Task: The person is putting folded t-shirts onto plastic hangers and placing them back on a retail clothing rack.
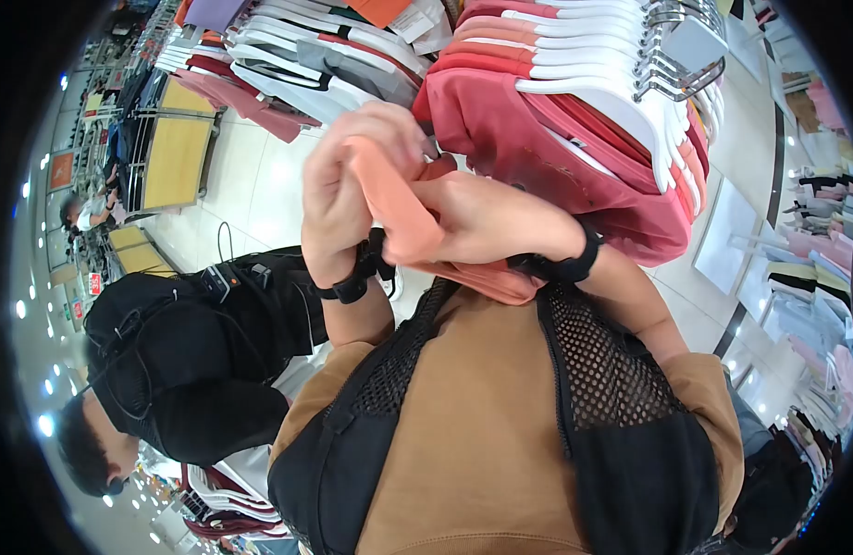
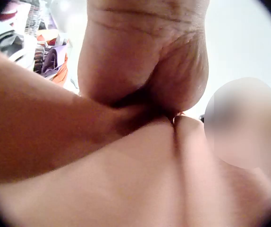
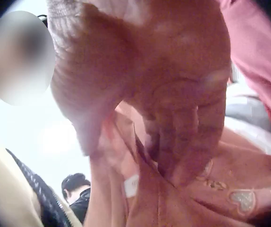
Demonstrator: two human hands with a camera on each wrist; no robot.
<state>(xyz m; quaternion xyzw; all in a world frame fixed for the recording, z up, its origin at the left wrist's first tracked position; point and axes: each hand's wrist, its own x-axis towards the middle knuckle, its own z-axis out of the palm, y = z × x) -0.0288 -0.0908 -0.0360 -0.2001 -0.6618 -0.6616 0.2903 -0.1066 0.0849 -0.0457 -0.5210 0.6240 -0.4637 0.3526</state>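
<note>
A soft coral garment point(image 1: 399, 208) is bunched between both hands, in front of the wearer's chest. My left hand point(image 1: 336, 180), slightly blurred in the head view, curls its fingers round one folded edge. From the right, my right hand point(image 1: 487, 217) grips the cloth lower down, its wrist crossing close to the left one. The right wrist view shows the right fingers point(image 3: 182, 137) bent into the fabric, beside a heart-shaped decoration point(image 3: 243, 201). Seen from the left wrist, my palm point(image 2: 140, 56) and a crossing forearm point(image 2: 46, 123) fill the picture and hide the cloth.
Just beyond the hands, pink and red tops point(image 1: 537, 153) hang on white hangers point(image 1: 593, 88) from a metal rack point(image 1: 690, 79). White and grey clothes point(image 1: 315, 69) hang further left. A person in black point(image 1: 186, 342) stands close at the left, over a pale tiled floor point(image 1: 246, 176).
</note>
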